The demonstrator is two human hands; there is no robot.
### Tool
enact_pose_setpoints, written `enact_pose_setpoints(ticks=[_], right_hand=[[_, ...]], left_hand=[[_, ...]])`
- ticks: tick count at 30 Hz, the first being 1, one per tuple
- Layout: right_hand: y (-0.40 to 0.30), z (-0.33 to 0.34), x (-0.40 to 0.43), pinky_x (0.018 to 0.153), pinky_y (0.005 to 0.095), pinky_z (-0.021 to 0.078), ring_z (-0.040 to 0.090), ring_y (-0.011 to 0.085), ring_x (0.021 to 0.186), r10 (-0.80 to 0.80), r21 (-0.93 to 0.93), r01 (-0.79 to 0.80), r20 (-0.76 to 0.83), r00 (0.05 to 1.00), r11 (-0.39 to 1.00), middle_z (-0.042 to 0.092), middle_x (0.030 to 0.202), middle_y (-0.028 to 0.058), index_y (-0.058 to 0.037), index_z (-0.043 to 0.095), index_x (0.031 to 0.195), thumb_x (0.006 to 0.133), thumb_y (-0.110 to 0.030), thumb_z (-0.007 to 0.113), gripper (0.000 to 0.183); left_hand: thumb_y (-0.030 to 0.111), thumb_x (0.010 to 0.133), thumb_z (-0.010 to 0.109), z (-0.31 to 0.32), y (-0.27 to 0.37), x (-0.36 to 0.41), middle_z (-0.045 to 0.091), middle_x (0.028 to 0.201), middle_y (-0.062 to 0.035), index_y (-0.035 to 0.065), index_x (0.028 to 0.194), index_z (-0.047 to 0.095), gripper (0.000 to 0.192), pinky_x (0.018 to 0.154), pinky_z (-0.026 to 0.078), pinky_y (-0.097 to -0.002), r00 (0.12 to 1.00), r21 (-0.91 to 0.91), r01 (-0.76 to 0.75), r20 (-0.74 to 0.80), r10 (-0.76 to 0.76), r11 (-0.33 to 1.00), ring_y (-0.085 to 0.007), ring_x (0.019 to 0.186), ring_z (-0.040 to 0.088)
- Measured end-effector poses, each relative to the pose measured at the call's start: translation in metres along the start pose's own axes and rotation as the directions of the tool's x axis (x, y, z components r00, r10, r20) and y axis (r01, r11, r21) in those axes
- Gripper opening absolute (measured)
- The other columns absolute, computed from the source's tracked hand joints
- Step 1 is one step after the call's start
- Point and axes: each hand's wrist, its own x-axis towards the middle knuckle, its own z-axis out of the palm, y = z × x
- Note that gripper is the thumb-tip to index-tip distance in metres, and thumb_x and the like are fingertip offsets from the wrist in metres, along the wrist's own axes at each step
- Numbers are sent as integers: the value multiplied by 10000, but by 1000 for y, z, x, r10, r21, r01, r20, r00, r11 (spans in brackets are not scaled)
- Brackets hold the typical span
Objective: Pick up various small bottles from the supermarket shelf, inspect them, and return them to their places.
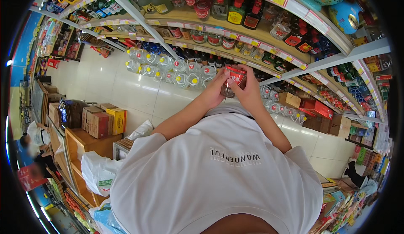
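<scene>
My left hand (pixel 215 90) and my right hand (pixel 248 92) are together in front of my waist, around a small glass jar (pixel 237 75) with a red rim and a red label that bears writing. Both thumbs rest on its near side. The fingers behind the jar are partly hidden. Just beyond my hands, large clear plastic jugs (pixel 179 65) with red and yellow caps stand on the floor. On the shelf above them are jars with red labels (pixel 213 39), and higher up is a red-lidded cup (pixel 202 9).
A shelf rack (pixel 258 40) with price strips and many bottles curves across the front. Cardboard boxes (pixel 98 123) and a dark, round jar (pixel 73 113) sit on a wooden cabinet (pixel 82 139) at left. Gift boxes (pixel 315 107) lie right. People are at both far sides.
</scene>
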Motion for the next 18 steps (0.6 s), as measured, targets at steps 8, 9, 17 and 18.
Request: enact_pose_setpoints(ticks=[8, 9, 17, 18], right_hand=[[1, -5, -2, 817, 389, 534, 662, 312, 961, 50, 87, -49, -18, 999, 995, 631, 1153, 220, -20, 501, 1282, 839, -327, 778, 606], [3, -4, -5, 815, 394, 532, 660, 321, 959, 15, -2, -15, -17, 1000, 1000, 631, 1148, 221, -23, 505, 1277, 834, -336, 780, 608], [5, 5, -10, 835, 407, 520, 638, 343, 1007, 44, -21, -42, 96, 994, 999, 629, 1143, 202, -39, 513, 1272, 791, -404, 813, 675], [5, 6, -9, 827, 405, 523, 641, 339, 1002, 43, -31, -41, 90, 995, 999, 629, 1145, 201, -38, 511, 1274, 788, -418, 815, 687]], left_hand=[[418, 1020, 515, 13, -2, -2, 562, 1325, -71, 153, 1414, 407, 488, 1003, 492, -398, 999, 4, 23, -43, -23, 1000, -210, 1199, 581], [428, 1015, 520, 14, -5, -6, 559, 1327, -71, 152, 1420, 400, 505, 1003, 491, -396, 996, -6, 43, -75, -44, 999, -209, 1200, 580], [454, 1012, 508, 3, -10, -22, 583, 1280, -76, 118, 1392, 432, 513, 976, 498, -363, 991, 23, -39, -131, 42, 999, -193, 1163, 598], [453, 1016, 500, 2, -9, -21, 595, 1265, -73, 112, 1379, 451, 501, 970, 501, -363, 989, 30, -32, -144, 36, 999, -194, 1149, 606]])
